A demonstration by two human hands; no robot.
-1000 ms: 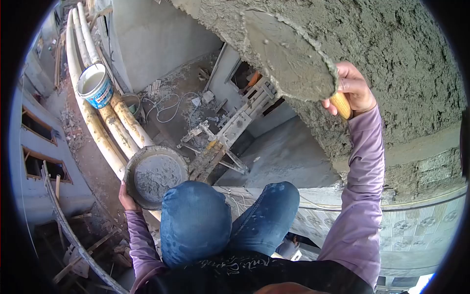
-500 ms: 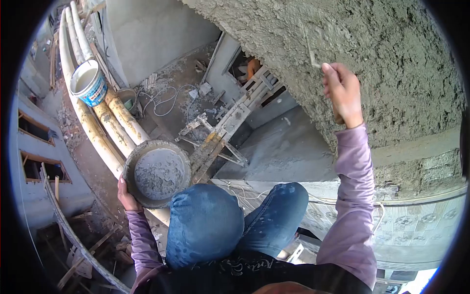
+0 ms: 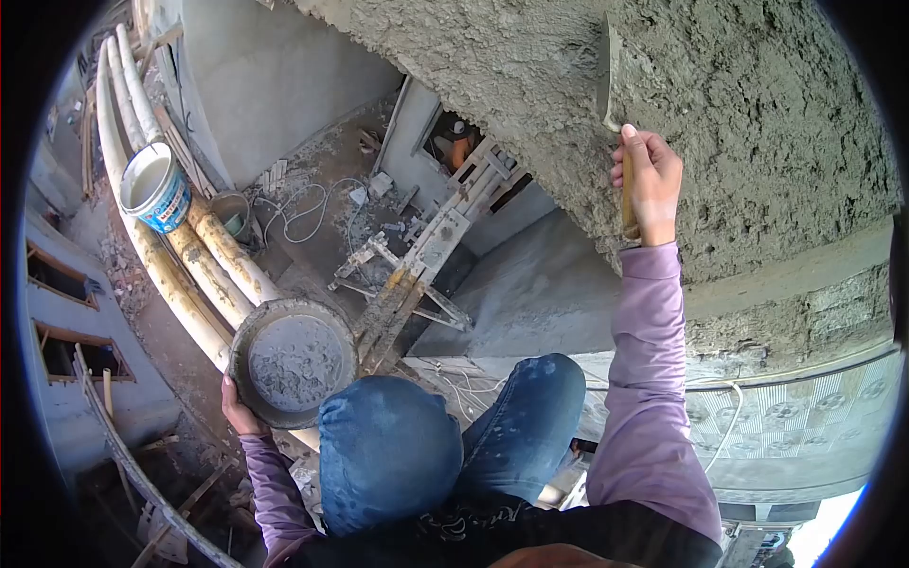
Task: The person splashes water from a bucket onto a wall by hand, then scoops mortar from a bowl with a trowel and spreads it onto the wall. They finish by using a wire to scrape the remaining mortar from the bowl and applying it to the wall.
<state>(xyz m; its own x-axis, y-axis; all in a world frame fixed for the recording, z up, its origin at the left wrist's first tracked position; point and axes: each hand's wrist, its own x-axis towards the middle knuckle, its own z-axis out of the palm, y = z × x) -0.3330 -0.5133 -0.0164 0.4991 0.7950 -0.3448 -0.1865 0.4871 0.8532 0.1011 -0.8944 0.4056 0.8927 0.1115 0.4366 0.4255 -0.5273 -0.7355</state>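
Note:
My right hand (image 3: 650,185) is closed around the wooden handle of a trowel (image 3: 607,80). The trowel's thin blade is seen nearly edge-on against the rough wet mortar (image 3: 757,142) on the wall. At the left, my left hand (image 3: 239,407) grips the rim of a round basin (image 3: 295,415). Grey mortar (image 3: 298,360) lies inside the basin, which rests by my knee over the poles.
Long poles (image 3: 194,260) run up to the left, with a white and blue bucket (image 3: 154,189) on them. Far below stand a wooden scaffold (image 3: 440,241) and a person in orange (image 3: 461,150). A curved pole (image 3: 142,478) crosses the lower left.
The right hand and trowel have shifted slightly left, and the blade now shows more of its face. The basin, bucket and left hand appear a little lower and further left in the view.

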